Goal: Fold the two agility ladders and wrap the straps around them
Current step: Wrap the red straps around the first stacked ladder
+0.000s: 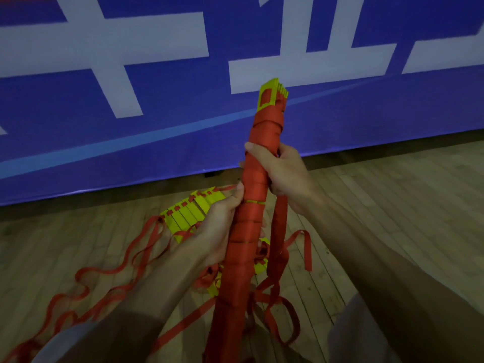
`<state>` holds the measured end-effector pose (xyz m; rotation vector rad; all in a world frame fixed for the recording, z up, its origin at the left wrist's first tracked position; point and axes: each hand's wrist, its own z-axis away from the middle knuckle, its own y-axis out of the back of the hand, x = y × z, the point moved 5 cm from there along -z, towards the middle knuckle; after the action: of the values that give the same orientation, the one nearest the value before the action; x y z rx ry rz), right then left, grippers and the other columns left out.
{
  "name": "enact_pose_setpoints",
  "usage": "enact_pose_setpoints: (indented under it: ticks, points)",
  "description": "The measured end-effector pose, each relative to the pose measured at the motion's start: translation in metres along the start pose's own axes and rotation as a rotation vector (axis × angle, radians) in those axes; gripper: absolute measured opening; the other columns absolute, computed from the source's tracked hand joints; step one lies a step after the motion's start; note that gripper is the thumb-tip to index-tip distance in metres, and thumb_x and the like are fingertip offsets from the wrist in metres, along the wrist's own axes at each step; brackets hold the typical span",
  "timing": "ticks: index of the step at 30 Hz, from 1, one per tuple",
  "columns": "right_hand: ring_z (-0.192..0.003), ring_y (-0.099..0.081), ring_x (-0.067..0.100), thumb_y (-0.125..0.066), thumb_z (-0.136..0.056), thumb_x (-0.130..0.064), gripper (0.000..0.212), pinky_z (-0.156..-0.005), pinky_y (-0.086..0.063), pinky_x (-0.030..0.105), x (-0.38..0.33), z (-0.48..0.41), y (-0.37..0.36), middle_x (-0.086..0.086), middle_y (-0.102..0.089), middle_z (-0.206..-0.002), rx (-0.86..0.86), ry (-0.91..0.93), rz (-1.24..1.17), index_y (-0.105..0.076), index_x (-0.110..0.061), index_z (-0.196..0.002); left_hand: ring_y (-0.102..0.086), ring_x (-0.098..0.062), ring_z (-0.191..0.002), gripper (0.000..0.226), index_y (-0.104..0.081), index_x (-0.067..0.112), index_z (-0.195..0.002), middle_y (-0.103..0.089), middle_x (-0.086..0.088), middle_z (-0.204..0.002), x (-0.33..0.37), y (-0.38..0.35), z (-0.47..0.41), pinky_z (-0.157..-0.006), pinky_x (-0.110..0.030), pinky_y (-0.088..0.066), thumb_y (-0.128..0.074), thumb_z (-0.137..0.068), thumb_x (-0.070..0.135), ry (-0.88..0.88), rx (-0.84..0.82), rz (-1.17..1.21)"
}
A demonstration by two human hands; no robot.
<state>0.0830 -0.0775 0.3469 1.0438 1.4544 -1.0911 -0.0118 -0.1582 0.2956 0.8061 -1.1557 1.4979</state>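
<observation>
The left hand [220,226], lower, and right hand [285,174], higher, gripped the upright strap-wrapped ladder [264,127]. Beyond the left hand, the second ladder [192,209] lay on the wooden floor [392,205] below a blue banner [170,132].

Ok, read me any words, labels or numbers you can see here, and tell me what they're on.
On the banner: large white characters, cut off by the frame's top edge; none reads whole.
On the wrapped ladder, floor ladder and straps: no print visible.
</observation>
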Motion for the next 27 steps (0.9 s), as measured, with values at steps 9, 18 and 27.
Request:
enact_pose_setpoints:
  ticks: [9, 18, 27]
  points:
    - [-0.071, -0.064, 0.019, -0.074, -0.077, -0.054, 0.041, -0.071, -0.056, 0.044, 0.021, -0.011, 0.003, 0.005, -0.066, -0.079, 0.183, -0.062, 0.038, -0.066, -0.016, -0.088, -0.057, 0.008, -0.066, 0.062, -0.037, 0.022, -0.111, -0.055, 0.007, -0.089, -0.003, 0.002, -0.004, -0.057, -0.007, -0.041, -0.084, -0.071, 0.032, -0.319, 0.261, -0.72]
    - [-0.086, -0.062, 0.025, -0.039, -0.09, -0.071, 0.054, -0.07, -0.037, 0.035, -0.014, 0.001, 0.023, -0.004, -0.061, -0.074, 0.362, 0.268, 0.752, -0.059, -0.021, -0.089, -0.072, -0.03, -0.085, 0.061, -0.071, 0.013, -0.106, -0.075, -0.007, -0.093, 0.015, 0.024, 0.002, -0.08, -0.048, -0.059, -0.091, -0.054, 0.037, -0.393, 0.352, -0.341]
    - [-0.054, -0.055, -0.008, -0.05, -0.099, -0.042, 0.027, -0.053, -0.041, 0.012, -0.014, 0.004, 0.0, -0.022, -0.06, -0.055, 0.098, 0.231, 0.231, -0.058, -0.025, -0.079, -0.07, -0.03, -0.08, 0.029, -0.064, -0.004, -0.11, -0.071, -0.025, -0.094, 0.016, 0.013, 0.006, -0.072, -0.036, -0.058, -0.054, -0.094, 0.019, -0.275, 0.031, 0.035]
